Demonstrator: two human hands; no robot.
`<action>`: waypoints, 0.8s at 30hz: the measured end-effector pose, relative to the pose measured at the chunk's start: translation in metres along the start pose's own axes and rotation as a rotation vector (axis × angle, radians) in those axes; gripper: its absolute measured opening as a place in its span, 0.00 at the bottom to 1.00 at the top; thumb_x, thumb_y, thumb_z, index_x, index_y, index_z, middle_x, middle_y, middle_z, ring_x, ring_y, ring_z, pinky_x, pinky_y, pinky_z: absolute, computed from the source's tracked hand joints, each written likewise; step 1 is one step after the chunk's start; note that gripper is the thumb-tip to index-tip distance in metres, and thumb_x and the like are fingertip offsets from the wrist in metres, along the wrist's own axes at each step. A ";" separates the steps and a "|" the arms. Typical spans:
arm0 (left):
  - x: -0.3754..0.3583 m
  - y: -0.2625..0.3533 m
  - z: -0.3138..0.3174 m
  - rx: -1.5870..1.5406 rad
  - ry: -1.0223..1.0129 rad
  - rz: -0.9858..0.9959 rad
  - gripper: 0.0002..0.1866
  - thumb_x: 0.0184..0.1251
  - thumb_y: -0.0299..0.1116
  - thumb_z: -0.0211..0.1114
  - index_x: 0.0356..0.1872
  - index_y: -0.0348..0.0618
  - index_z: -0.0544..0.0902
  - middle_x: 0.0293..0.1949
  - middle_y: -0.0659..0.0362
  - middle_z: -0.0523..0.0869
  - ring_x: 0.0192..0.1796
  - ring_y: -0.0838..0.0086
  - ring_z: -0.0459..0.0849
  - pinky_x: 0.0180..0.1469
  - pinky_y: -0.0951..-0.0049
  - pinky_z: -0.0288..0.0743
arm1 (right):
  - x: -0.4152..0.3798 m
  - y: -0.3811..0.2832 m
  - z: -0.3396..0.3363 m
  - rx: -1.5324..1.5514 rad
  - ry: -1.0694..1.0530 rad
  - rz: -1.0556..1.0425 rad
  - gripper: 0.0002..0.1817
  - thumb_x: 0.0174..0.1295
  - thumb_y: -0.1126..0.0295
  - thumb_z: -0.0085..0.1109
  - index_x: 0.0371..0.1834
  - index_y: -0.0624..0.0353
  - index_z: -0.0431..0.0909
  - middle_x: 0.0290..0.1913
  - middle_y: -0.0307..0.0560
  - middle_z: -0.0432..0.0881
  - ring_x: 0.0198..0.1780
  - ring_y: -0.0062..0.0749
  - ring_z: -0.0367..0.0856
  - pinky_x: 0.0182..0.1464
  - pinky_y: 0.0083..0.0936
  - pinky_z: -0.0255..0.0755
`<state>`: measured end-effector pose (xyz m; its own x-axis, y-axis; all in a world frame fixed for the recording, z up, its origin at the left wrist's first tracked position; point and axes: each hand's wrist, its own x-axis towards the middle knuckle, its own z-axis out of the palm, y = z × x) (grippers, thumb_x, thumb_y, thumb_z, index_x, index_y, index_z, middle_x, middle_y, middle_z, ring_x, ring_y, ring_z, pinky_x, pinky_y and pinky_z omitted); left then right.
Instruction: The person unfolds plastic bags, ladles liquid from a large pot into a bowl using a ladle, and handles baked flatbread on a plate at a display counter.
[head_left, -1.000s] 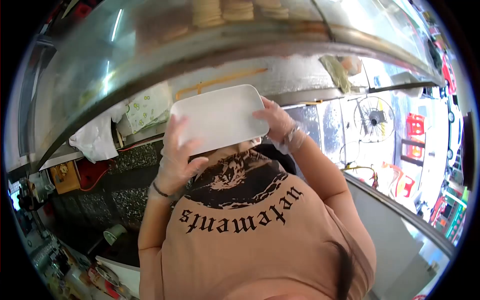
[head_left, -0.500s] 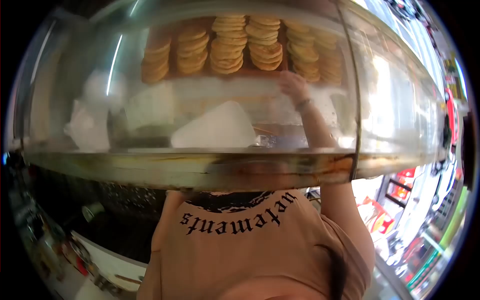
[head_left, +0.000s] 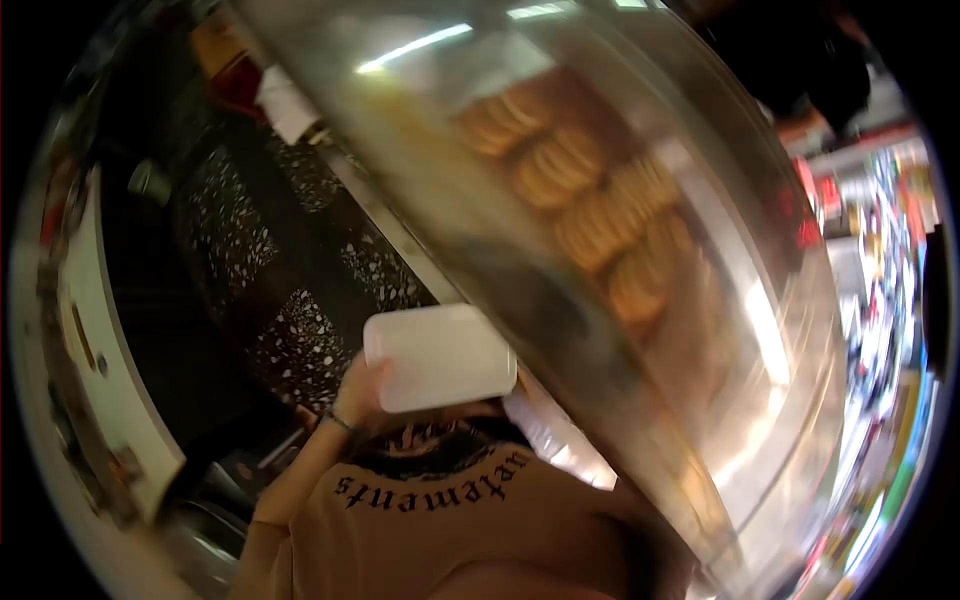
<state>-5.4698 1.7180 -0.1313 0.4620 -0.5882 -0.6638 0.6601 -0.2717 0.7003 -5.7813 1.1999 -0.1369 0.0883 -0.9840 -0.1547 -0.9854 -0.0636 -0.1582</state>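
Observation:
My left hand [head_left: 365,388] grips the left edge of a shallow white rectangular plastic tray [head_left: 445,358]. A band circles the wrist. Only blurred fingers show at the tray's edge. The tray is close in front of my chest, beside the metal-framed edge of a glass display case [head_left: 500,270]. Behind the glass, flat round pastries [head_left: 600,225] stand in overlapping rows on a reddish-brown board; they are smeared by motion. My right hand is out of sight. A crumpled clear plastic sheet or bag [head_left: 560,440] is at the tray's lower right.
A dark speckled stone surface [head_left: 300,340] lies to the left. White paper [head_left: 286,105] and a reddish container [head_left: 237,85] are at its far end. A pale counter edge [head_left: 120,350] runs along the far left. A dark-clothed person [head_left: 800,50] is beyond the case.
My view has swung left, so the case now slants across the right side. My right hand, earlier inside the case near the pastries, has left view. My left hand now appears with the white tray.

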 end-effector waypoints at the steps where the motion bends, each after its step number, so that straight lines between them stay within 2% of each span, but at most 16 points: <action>1: 0.002 0.002 0.004 0.034 -0.047 0.004 0.20 0.69 0.26 0.54 0.60 0.32 0.68 0.50 0.54 0.80 0.50 0.69 0.80 0.50 0.70 0.77 | 0.013 -0.004 0.005 0.008 0.027 -0.005 0.21 0.59 0.70 0.59 0.56 0.59 0.75 0.43 0.48 0.83 0.42 0.35 0.83 0.41 0.27 0.76; 2: 0.003 0.002 0.005 0.079 -0.095 -0.007 0.20 0.69 0.26 0.54 0.61 0.32 0.68 0.51 0.54 0.79 0.50 0.71 0.80 0.51 0.70 0.77 | 0.019 -0.019 0.003 0.003 0.042 -0.013 0.21 0.58 0.70 0.59 0.56 0.59 0.75 0.43 0.48 0.83 0.42 0.35 0.83 0.41 0.27 0.76; 4: 0.003 -0.012 0.006 -0.083 -0.049 -0.032 0.20 0.69 0.26 0.53 0.61 0.35 0.69 0.51 0.54 0.80 0.49 0.70 0.81 0.51 0.70 0.77 | 0.037 -0.018 0.011 0.024 0.076 -0.006 0.21 0.58 0.70 0.59 0.56 0.59 0.75 0.43 0.49 0.83 0.42 0.35 0.83 0.42 0.27 0.76; 6: 0.006 -0.017 0.000 0.057 -0.061 -0.043 0.22 0.69 0.27 0.54 0.63 0.33 0.66 0.53 0.55 0.78 0.50 0.73 0.79 0.53 0.72 0.75 | 0.051 -0.029 0.011 0.034 0.103 -0.016 0.21 0.58 0.70 0.59 0.56 0.59 0.75 0.43 0.49 0.83 0.42 0.36 0.83 0.42 0.27 0.76; 8: 0.005 -0.010 0.002 0.042 -0.056 -0.058 0.22 0.69 0.26 0.54 0.62 0.35 0.66 0.52 0.56 0.79 0.49 0.74 0.78 0.52 0.72 0.76 | 0.069 -0.030 0.013 0.040 0.130 -0.030 0.21 0.58 0.70 0.59 0.56 0.59 0.75 0.43 0.49 0.83 0.42 0.36 0.83 0.42 0.27 0.76; 10: 0.006 -0.005 0.004 0.270 -0.103 0.040 0.20 0.68 0.25 0.53 0.61 0.35 0.68 0.50 0.56 0.79 0.48 0.74 0.78 0.51 0.72 0.76 | 0.082 -0.028 0.016 0.056 0.143 -0.050 0.21 0.58 0.70 0.59 0.56 0.59 0.75 0.43 0.49 0.83 0.42 0.36 0.83 0.43 0.27 0.76; 14: 0.019 0.002 0.013 0.221 -0.073 0.001 0.17 0.68 0.26 0.52 0.57 0.34 0.71 0.47 0.55 0.81 0.46 0.75 0.79 0.49 0.72 0.77 | 0.095 -0.031 0.019 0.082 0.164 -0.084 0.21 0.57 0.70 0.59 0.56 0.58 0.75 0.43 0.50 0.83 0.42 0.37 0.83 0.43 0.28 0.76; 15: 0.019 0.009 0.020 0.102 -0.088 0.049 0.16 0.68 0.26 0.52 0.55 0.34 0.73 0.45 0.55 0.81 0.44 0.75 0.80 0.47 0.72 0.77 | 0.092 -0.032 0.019 0.100 0.174 -0.097 0.21 0.57 0.70 0.59 0.56 0.58 0.75 0.44 0.50 0.83 0.42 0.37 0.83 0.43 0.28 0.76; 16: 0.019 0.015 0.027 -0.013 -0.107 0.090 0.15 0.68 0.26 0.52 0.54 0.33 0.74 0.43 0.55 0.82 0.43 0.75 0.80 0.46 0.71 0.77 | 0.088 -0.032 0.016 0.117 0.186 -0.108 0.21 0.57 0.70 0.59 0.56 0.58 0.75 0.44 0.50 0.83 0.43 0.37 0.83 0.43 0.28 0.76; 18: 0.030 0.020 0.034 0.026 -0.225 0.080 0.17 0.70 0.28 0.50 0.57 0.32 0.71 0.48 0.55 0.82 0.46 0.74 0.81 0.49 0.73 0.77 | 0.070 -0.026 0.014 0.191 0.221 -0.140 0.21 0.57 0.70 0.59 0.56 0.58 0.75 0.44 0.50 0.83 0.43 0.37 0.83 0.44 0.28 0.76; 20: 0.063 0.001 0.042 0.116 -0.212 0.099 0.17 0.71 0.30 0.49 0.56 0.31 0.72 0.47 0.56 0.82 0.45 0.74 0.81 0.49 0.71 0.77 | 0.035 -0.021 0.009 0.313 0.276 -0.186 0.21 0.57 0.70 0.59 0.56 0.58 0.75 0.44 0.50 0.82 0.43 0.37 0.82 0.44 0.28 0.76; 22: 0.069 0.015 0.063 0.150 -0.294 0.191 0.17 0.73 0.33 0.47 0.54 0.32 0.74 0.46 0.55 0.83 0.45 0.73 0.82 0.50 0.70 0.77 | -0.016 -0.028 0.001 0.480 0.292 -0.269 0.21 0.57 0.70 0.59 0.56 0.58 0.75 0.44 0.51 0.82 0.43 0.38 0.82 0.44 0.28 0.76; 24: 0.070 0.029 0.090 -0.023 -0.278 0.049 0.19 0.75 0.38 0.47 0.53 0.30 0.74 0.46 0.54 0.83 0.45 0.71 0.82 0.52 0.70 0.75 | -0.071 -0.039 -0.010 0.650 0.247 -0.334 0.22 0.57 0.70 0.59 0.56 0.58 0.75 0.44 0.51 0.82 0.43 0.38 0.82 0.45 0.29 0.75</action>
<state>-5.4722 1.6003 -0.1338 0.3156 -0.7876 -0.5292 0.6559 -0.2220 0.7215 -5.7503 1.2706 -0.1104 0.2560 -0.9431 0.2122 -0.6218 -0.3287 -0.7108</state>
